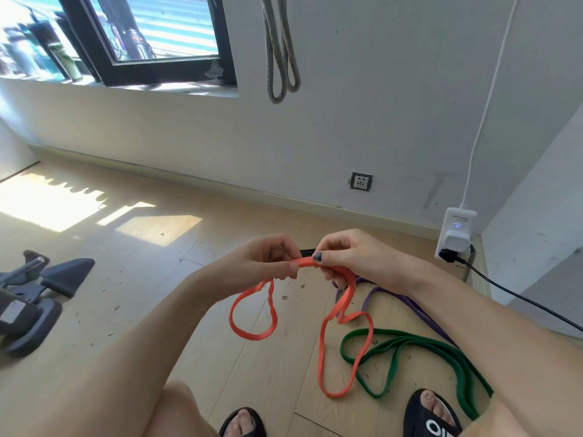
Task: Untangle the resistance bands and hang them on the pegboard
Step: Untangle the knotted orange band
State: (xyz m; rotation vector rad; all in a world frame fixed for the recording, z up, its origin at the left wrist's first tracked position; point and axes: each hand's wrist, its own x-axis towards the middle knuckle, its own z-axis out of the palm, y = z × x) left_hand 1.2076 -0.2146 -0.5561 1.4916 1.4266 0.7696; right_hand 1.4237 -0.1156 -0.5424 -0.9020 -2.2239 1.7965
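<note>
- Nearest the camera, on the wooden floor, a green band is laid in flat loops beside a sandalled foot; a purple band is seen just beyond it, running under the right forearm.
- At mid-height, an orange band is held up off the floor. It is pinched by the left hand between thumb and fingers, and gripped by the curled fingers of the right hand just beside it; two loops hang down, the longer one crossing over the green band.
- Untangling is judged to be the step in hand. The next move is expected to require the orange loops to be drawn clear of the green and purple bands.
- A short black piece is seen behind the hands; what it is cannot be told.
- Farther off, a black cable and a plugged-in adapter lie close to the bands.
- On the far wall, a grey loop is hung; no pegboard is visible.
</note>
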